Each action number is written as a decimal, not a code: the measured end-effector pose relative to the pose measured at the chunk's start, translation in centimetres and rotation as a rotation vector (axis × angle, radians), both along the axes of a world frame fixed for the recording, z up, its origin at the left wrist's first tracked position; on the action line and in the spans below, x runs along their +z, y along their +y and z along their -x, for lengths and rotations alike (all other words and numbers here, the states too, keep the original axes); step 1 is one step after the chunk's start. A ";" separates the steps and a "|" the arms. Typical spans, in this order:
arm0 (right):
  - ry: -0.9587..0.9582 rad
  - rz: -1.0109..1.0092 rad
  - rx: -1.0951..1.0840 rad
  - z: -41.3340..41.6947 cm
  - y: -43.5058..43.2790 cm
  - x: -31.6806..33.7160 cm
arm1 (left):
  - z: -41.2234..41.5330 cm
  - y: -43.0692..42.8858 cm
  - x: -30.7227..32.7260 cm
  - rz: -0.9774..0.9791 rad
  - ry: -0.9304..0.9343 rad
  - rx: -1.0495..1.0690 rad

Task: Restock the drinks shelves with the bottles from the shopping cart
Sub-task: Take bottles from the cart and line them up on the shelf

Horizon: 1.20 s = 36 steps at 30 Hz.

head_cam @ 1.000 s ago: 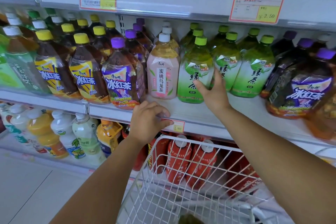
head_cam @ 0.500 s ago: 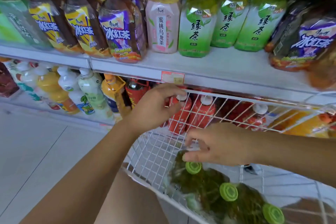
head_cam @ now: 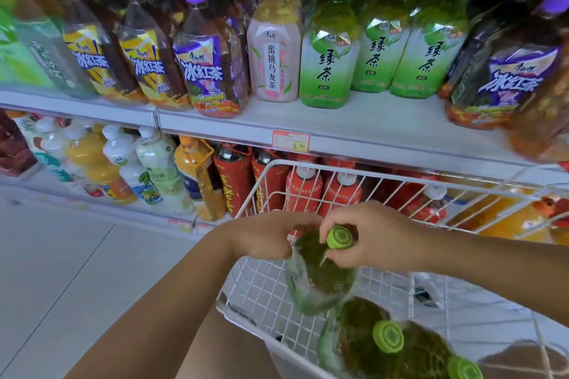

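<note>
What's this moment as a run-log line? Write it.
phase: pickup | left hand: grips green tea bottle shoulder | right hand: grips neck | bottle: tilted, inside shopping cart | remaining: two green-capped bottles

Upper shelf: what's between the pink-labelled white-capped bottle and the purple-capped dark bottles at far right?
Head view: a row of green-capped, green-labelled plastic bottles, three across the front, standing on the white shelf.

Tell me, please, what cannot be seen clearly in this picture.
All in the head view:
- Green bottle held by the left hand and right hand: label blurred, seen from above.
- Other bottles in the cart: cut off by the bottom edge, so no count.
- Price tag: print too small.
- Red bottles: partly behind the cart's wires.
</note>
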State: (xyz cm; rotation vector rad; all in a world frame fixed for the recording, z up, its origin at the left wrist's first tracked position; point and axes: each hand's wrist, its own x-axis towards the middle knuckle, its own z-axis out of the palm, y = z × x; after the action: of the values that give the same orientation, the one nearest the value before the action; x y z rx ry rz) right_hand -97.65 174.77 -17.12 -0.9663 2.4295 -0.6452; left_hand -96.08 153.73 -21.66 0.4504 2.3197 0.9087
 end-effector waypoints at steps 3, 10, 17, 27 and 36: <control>0.037 0.074 0.011 1.6 0.4 3.0 | 0.1 0.2 0.5 -0.156 -0.061 -0.018; -0.001 0.281 -0.071 3.5 1.4 8.2 | 0.8 1.9 3.7 -0.536 0.153 0.337; -0.040 0.403 -0.389 3.1 3.2 4.8 | 3.4 3.0 9.7 -0.742 0.389 0.499; 0.195 0.709 -0.682 11.4 4.2 7.2 | 10.8 -0.4 8.4 -0.103 0.716 0.510; -0.050 0.707 -0.788 18.6 4.4 4.0 | 12.1 -1.8 -0.1 0.146 1.024 0.641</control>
State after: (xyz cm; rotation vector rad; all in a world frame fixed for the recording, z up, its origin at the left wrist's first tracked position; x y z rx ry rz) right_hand -116.25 179.16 -13.17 -0.1275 2.5210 -1.8459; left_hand -108.19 151.91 -21.79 0.0769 3.5721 0.8765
